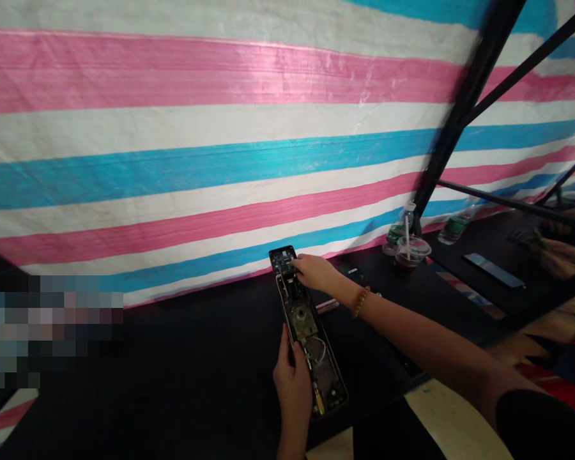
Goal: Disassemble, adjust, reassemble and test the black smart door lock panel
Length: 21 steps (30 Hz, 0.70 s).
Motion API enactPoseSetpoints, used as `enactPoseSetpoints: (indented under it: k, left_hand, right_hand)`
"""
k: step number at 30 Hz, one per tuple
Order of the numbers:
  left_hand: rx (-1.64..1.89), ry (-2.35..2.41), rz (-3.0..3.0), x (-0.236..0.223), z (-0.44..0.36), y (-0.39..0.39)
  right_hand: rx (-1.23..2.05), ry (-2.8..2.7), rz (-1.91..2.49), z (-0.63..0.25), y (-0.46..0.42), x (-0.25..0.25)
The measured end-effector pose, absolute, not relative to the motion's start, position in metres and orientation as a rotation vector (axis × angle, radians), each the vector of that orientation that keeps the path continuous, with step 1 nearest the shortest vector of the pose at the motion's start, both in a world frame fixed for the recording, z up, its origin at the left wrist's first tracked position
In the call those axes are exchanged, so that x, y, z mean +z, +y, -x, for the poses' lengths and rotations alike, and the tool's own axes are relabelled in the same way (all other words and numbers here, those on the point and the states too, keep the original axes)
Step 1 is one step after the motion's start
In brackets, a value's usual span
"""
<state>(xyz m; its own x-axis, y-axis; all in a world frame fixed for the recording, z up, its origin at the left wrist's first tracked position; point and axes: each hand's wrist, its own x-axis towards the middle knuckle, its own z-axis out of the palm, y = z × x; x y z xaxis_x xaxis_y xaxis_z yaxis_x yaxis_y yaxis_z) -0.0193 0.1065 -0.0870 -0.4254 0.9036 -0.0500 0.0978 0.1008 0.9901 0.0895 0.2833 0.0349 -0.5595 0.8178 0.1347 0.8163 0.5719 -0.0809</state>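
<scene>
Two bare hands are on one long black case [310, 332], which lies lengthwise over the dark table [172, 370], its near end toward the person and its far end toward the striped sheet [211, 179]. Whether its underside rests flat on the table cannot be told. The case is open on top, showing a circuit board [282, 260] at the far end, a metal plate [303, 321] around the middle, a thin white wire [320, 350] and a brass-coloured part [319, 401] near the close end.

The left hand [292, 380] grips the case's left side, thumb over the rim and fingers along the outside, only slightly apart. The right hand [313, 273] reaches across the far end; its fingers are bent together and touch the board area, but I cannot tell whether they pinch anything small. A beaded bracelet [361, 301] circles the right wrist.

Just right of the case lies a shiny rod [326, 306], and a dark flat piece [354, 273] sits beyond the right forearm. Farther right stand a clear bottle [393, 240] and a plastic cup [413, 251] with a straw [407, 227]. Past a black metal frame [448, 137], another bottle [453, 230] and a flat panel [493, 269] share a second surface [469, 281] with a co-worker's blurred hand [563, 257].
</scene>
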Motion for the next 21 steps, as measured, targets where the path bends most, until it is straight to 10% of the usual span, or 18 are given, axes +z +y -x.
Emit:
enactPoseSetpoints:
  k: [21]
  left_hand:
    - [1.406, 1.662, -1.107, -0.086, 0.019, 0.106]
  right_hand:
    - [0.622, -2.085, 1.373, -0.195, 0.155, -0.049]
